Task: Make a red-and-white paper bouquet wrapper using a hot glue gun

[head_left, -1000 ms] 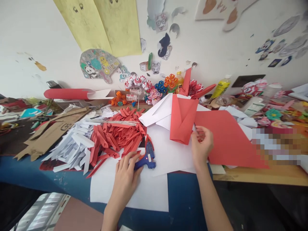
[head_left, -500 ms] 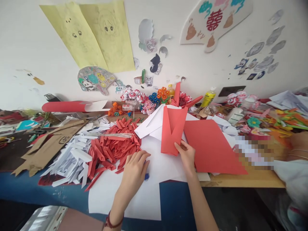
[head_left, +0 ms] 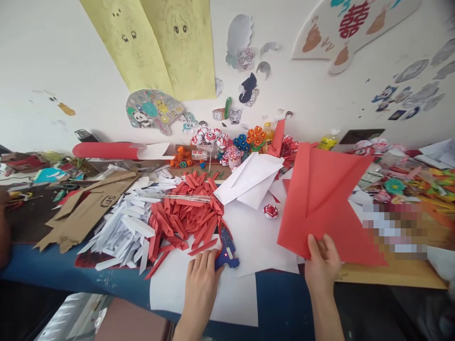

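My right hand point(head_left: 323, 258) is closed on the lower edge of a folded red paper piece point(head_left: 302, 203), thumb in front, raised over the flat red sheet point(head_left: 355, 237). My left hand point(head_left: 203, 274) is closed round the end of a blue glue gun point(head_left: 228, 246), whose small red light is on; its fingers partly cover it. Between the hands lies a white sheet point(head_left: 249, 251). A small red-and-white paper flower point(head_left: 270, 211) rests on it, below a folded white paper piece point(head_left: 252, 182).
Left of the glue gun are piles of folded red strips point(head_left: 188, 213) and white strips point(head_left: 124, 227), with thin wires point(head_left: 185, 196) across them. Torn cardboard point(head_left: 92, 208) lies farther left. Paper flowers point(head_left: 211, 139) stand along the wall. A co-worker's sleeve point(head_left: 442, 267) shows at right.
The folded red paper has swung right and nearer in my right hand, uncovering the small flower. My left hand has closed on the glue gun, which now shows more. The whole view has shifted left.
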A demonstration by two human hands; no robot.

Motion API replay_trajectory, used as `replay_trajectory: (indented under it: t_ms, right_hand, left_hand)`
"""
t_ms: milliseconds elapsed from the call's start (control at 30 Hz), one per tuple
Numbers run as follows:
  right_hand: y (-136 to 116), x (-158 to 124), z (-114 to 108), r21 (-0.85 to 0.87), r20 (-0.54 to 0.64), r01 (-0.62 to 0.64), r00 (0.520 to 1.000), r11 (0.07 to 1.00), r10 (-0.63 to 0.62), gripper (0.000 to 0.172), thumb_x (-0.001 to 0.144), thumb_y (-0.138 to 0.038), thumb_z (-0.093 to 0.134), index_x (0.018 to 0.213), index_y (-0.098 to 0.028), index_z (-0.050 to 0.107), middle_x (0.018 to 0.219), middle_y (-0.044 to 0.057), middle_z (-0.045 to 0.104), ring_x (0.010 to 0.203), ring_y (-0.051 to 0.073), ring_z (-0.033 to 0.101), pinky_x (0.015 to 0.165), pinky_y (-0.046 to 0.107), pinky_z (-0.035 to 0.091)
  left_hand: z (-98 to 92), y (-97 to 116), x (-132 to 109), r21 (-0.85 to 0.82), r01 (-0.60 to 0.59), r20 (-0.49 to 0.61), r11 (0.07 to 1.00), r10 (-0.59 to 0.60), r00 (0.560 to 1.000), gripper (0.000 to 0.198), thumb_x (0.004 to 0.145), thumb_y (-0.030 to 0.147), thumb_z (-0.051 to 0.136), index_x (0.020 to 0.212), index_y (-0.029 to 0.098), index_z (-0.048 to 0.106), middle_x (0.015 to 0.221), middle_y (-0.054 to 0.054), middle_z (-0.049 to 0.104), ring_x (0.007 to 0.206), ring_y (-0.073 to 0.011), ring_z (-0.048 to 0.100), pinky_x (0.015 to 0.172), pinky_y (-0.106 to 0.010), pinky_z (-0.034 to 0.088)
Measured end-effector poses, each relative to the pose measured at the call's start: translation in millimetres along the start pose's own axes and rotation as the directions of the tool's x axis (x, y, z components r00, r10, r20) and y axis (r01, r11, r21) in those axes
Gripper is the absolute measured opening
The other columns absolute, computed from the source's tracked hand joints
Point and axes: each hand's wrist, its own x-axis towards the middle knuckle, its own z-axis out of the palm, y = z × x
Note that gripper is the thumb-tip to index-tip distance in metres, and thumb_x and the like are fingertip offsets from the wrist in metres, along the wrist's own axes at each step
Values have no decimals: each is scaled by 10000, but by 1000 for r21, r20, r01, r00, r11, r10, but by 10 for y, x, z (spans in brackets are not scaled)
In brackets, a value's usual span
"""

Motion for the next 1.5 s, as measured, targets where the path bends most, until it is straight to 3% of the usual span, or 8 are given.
replay_trajectory:
  t_ms: [267,467,700,967,1200,1333,1433,1500]
  right_hand:
    - [-151,-220,45,24,-200,154,969,988,-146,434,681,-353,877,1019,-187,661,909,11,665,963,213,671,1136,552,401]
    - [-338,-135,120,6,-219,209,955,978,-203,478,699,-358,860,1102,-214,648,1089,81,691,1093,287,663,1014,591,504]
    - [-409,41,18,-38,-262,286,922,957,-286,474,679,-392,871,1066,-220,656,1052,46,702,1134,277,658,1141,599,392]
    - [-410,56,-29,-53,-237,274,931,960,-279,463,700,-365,857,1098,-216,675,1072,49,699,1112,276,666,1159,614,362]
    - [-304,-40,77,14,-179,82,981,997,-78,406,672,-399,871,931,-227,610,861,-11,628,838,179,658,917,452,576]
    - [-234,-273,249,-4,23,-77,997,997,77,444,686,-448,854,994,-197,655,936,50,702,822,191,682,862,399,580]
    - [-244,-467,363,-42,288,-99,952,994,107,383,776,-465,786,1048,-213,692,1015,99,741,917,248,707,826,389,588]
    - [-278,-554,402,-73,410,-84,906,994,106,326,807,-479,756,1012,-229,710,969,87,750,910,255,709,801,377,594]
  left_hand:
    - [-28,-120,-69,-164,14,-17,986,-17,1000,269,1032,323,494,1227,139,518,950,-83,708,813,-228,681,730,-354,502]
    - [-30,-149,-105,-219,43,-72,975,-60,996,216,1036,308,480,1194,167,523,915,-74,705,795,-226,677,757,-364,516]
    - [69,-165,23,-223,80,-119,972,-109,987,213,1019,305,522,1189,176,527,938,-78,729,827,-235,704,793,-385,500]
    - [9,-109,29,-202,139,-87,970,-159,984,248,1009,324,542,1215,188,535,1049,-109,721,898,-253,688,842,-404,481]
    - [-91,29,100,-250,130,-145,960,-169,975,371,963,352,630,1293,205,544,1260,-160,652,1153,-322,618,918,-458,468]
    - [-180,373,453,-599,132,-35,790,-190,981,507,953,375,644,1410,238,470,1348,-164,610,1178,-281,624,935,-430,518]
    - [-203,655,706,-849,203,125,488,-187,974,619,901,483,692,1414,214,473,1293,-157,668,1016,-244,689,836,-361,557]
    - [-179,778,788,-904,288,234,316,-200,952,494,888,499,693,1255,180,607,1136,-122,740,927,-230,705,776,-317,561]
